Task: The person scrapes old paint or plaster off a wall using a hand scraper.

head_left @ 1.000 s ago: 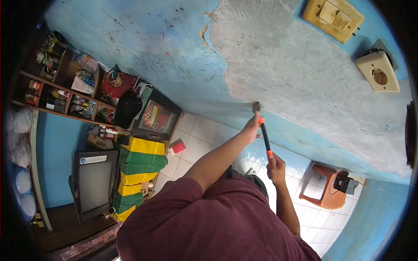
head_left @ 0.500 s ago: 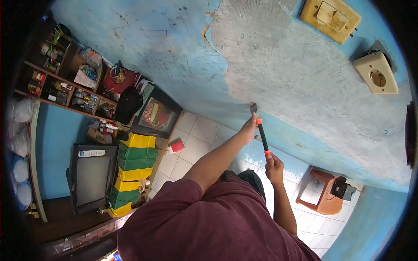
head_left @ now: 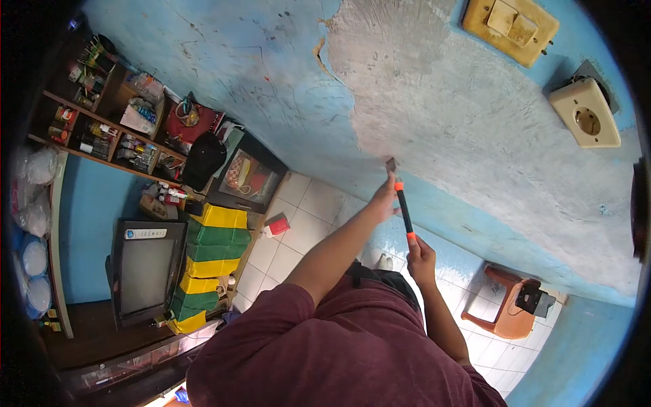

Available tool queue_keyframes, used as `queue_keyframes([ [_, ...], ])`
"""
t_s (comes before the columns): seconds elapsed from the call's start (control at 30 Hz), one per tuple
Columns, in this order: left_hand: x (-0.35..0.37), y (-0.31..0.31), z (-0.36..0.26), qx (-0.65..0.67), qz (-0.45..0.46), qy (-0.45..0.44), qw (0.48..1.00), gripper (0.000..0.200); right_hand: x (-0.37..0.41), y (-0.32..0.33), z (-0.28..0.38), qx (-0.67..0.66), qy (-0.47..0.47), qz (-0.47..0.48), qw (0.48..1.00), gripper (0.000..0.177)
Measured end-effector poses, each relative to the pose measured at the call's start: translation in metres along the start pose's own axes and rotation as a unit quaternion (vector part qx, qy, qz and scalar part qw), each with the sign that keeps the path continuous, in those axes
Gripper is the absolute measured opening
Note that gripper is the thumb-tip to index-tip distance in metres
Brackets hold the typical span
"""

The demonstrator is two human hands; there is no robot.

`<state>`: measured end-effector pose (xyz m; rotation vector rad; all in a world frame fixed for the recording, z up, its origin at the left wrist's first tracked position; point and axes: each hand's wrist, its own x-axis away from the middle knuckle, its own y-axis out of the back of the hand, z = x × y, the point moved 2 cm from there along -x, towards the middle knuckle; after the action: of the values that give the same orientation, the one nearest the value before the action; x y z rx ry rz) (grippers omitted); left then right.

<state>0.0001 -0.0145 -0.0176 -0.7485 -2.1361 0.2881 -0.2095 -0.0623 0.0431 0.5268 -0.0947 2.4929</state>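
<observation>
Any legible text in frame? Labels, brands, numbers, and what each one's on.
Nothing reads clearly.
TV: white strip with a blue logo on the bezel, too blurred to read.
Bottles on the shelf: labels too small to read.
Red box on the floor: print too small to read.
Scraper: no marking shows.

Left hand [head_left: 384, 201]: curled closed, arm stretched well forward.
Right hand [head_left: 420, 256]: clenched tight, nearer the body, elbow bent.
</observation>
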Motion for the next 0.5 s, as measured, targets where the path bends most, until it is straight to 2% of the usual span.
queue_keyframes([
  [0.1,0.001,0.009,-0.006,-0.055,0.004,-0.018,0.998,0.087,-0.002,-0.005,-0.004,-0.039,0.002,-0.012,0.999,0.038],
  [0.13,-0.001,0.004,-0.003,-0.022,0.006,-0.022,1.000,0.088,0.001,-0.002,-0.004,-0.051,-0.017,-0.004,0.999,0.038],
  [0.23,0.000,-0.003,0.001,-0.039,0.008,-0.014,0.999,0.086,0.009,0.000,0.004,-0.044,-0.027,-0.021,0.998,0.038],
  [0.3,-0.004,0.008,-0.009,-0.005,0.013,-0.002,1.000,0.085,-0.002,-0.012,0.014,-0.037,-0.019,0.001,0.999,0.038],
  [0.37,-0.005,0.030,-0.018,0.013,-0.035,-0.032,0.999,0.085,-0.014,-0.025,0.017,0.000,0.007,0.022,1.000,0.039],
  [0.43,-0.006,0.031,-0.016,-0.012,-0.022,-0.018,1.000,0.086,-0.008,-0.022,0.005,0.014,0.036,0.003,0.999,0.039],
  [0.5,-0.004,0.015,-0.004,-0.071,-0.008,-0.004,0.997,0.085,0.006,-0.013,-0.006,-0.041,-0.025,-0.023,0.999,0.038],
])
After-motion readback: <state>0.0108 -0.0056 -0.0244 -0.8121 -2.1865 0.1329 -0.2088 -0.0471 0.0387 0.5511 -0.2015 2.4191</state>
